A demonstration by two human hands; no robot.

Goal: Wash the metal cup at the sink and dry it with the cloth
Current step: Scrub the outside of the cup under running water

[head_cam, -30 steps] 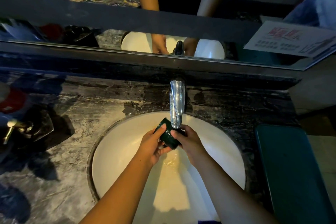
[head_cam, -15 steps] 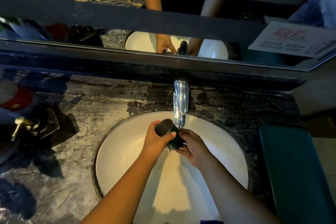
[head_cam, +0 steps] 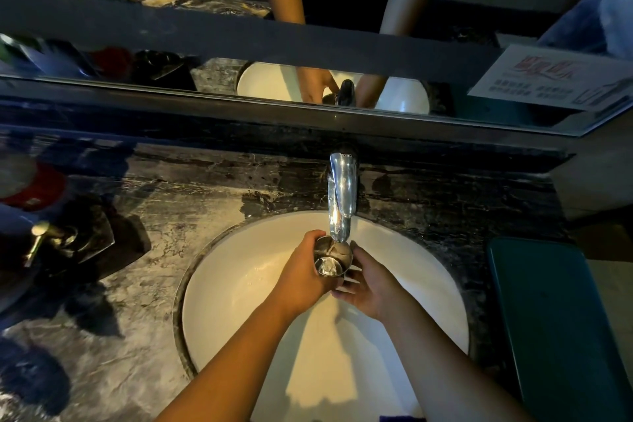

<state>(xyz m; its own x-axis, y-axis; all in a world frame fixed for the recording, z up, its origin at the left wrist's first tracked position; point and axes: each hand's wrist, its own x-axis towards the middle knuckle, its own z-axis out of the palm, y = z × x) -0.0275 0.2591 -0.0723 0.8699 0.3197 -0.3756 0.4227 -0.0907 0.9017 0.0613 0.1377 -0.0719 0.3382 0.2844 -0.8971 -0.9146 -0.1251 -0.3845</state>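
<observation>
The metal cup (head_cam: 331, 257) is held upright over the white basin (head_cam: 239, 284), its shiny open mouth facing up just under the spout of the chrome tap (head_cam: 340, 197). My left hand (head_cam: 303, 276) wraps around the cup's left side. My right hand (head_cam: 368, 288) touches the cup's right and lower side with its fingers. A sliver of purple cloth (head_cam: 399, 418) shows at the bottom edge of the view. I cannot make out a water stream.
Dark marble counter (head_cam: 154, 216) surrounds the basin. A soap dispenser with a brass pump (head_cam: 41, 240) and a red item (head_cam: 37, 186) stand at the left. A teal tray (head_cam: 555, 325) lies at the right. A mirror (head_cam: 308, 44) runs behind the tap.
The cup has turned from lying sideways, dark outside showing, to upright with its open mouth up under the spout. Both hands stayed on it, shifting slightly.
</observation>
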